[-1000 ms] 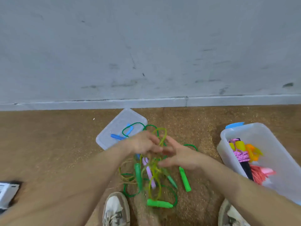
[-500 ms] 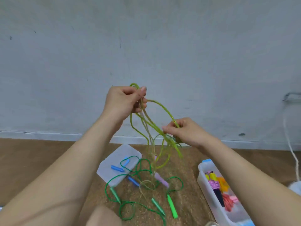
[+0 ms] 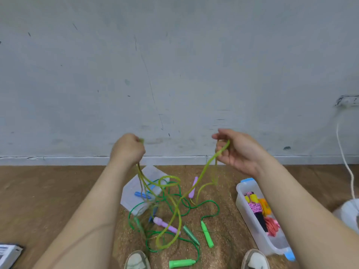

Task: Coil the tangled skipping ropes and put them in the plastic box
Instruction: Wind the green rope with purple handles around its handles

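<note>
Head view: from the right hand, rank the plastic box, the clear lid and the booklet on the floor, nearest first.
1. Plastic box, on the floor just below the right hand, which holds the yellow-green rope.
2. Clear lid, farther left on the floor.
3. Booklet, far bottom-left corner.

Brown cork-like floor (image 3: 48, 200). On it: clear box (image 3: 241, 203) at right, lid (image 3: 134, 193) centre-left, green rope (image 3: 212, 203) tangle btwn them w/ green handles (image 3: 207, 234), purple handle (image 3: 167, 226), low loops of yellow-green rope (image 3: 203, 170); white cable (image 3: 349, 175) far right.
</note>
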### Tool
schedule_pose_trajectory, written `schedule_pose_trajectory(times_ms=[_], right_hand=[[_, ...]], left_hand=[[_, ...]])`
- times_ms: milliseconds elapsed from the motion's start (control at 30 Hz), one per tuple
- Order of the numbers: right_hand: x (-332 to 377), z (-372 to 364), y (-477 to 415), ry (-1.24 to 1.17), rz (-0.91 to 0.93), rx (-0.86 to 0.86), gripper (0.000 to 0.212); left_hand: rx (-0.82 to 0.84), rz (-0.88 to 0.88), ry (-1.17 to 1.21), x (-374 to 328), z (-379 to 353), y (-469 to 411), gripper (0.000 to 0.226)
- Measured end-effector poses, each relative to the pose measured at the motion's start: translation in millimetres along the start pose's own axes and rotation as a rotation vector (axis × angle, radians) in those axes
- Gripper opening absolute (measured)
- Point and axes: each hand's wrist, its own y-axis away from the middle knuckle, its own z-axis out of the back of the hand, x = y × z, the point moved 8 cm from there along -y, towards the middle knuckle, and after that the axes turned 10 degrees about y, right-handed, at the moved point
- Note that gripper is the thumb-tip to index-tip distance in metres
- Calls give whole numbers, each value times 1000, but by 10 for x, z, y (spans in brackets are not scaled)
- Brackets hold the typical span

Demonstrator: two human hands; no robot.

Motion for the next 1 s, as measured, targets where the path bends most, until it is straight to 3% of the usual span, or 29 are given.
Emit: schedule_pose_trajectory(times_ms=[67, 100, 167, 233, 300, 367, 433, 500, 567, 667, 700, 767, 833, 900, 1000], right_hand=[[61, -113, -8, -145, 10, 32, 23], [96, -172, -16, -207, 26, 45, 24], [178, -293, -27, -352, 64, 76, 27], [291, -399, -32, -491, 119, 102, 28], [374, -458, -29, -594, 166, 103, 24], [409, -468, -19, -653, 195, 114, 23], [377, -462, -37, -552, 188, 146, 32], [242, -440, -83, -116, 152, 129, 61], [52, -485, -77, 360, 121, 167, 76], [-300, -734, 95, 732, 28, 515, 60], [-385, -779, 164, 774, 4, 622, 55], [-388, -763, 192, 767, 37, 672, 42], [-228, -676, 138, 761, 147, 521, 18], [-45, -551, 68, 725, 239, 313, 4], [138, -478, 61, 546, 327, 186, 19]], left_hand=[[134, 67, -476, 167, -92, 35, 34], [227, 55, -539, 186, -188, 70, 48], [505, -90, -354, 6, -531, 275, 68], [917, -164, -190, -183, -1002, 741, 77], [1128, -272, -228, -258, -1334, 1111, 59], [1057, -358, -241, -312, -1460, 1152, 20], [959, -283, -43, -367, -1416, 1053, 22], [843, -133, 375, -517, -1206, 911, 24], [634, -39, 830, -646, -898, 688, 22], [357, 74, 1330, -628, -567, 420, 21], [299, 96, 1429, -612, -502, 382, 21], [210, 130, 1550, -565, -426, 326, 21], [189, 132, 1607, -552, -377, 294, 22], [217, 165, 1446, -505, -380, 296, 31], [182, 71, 618, -389, -309, 349, 51]])
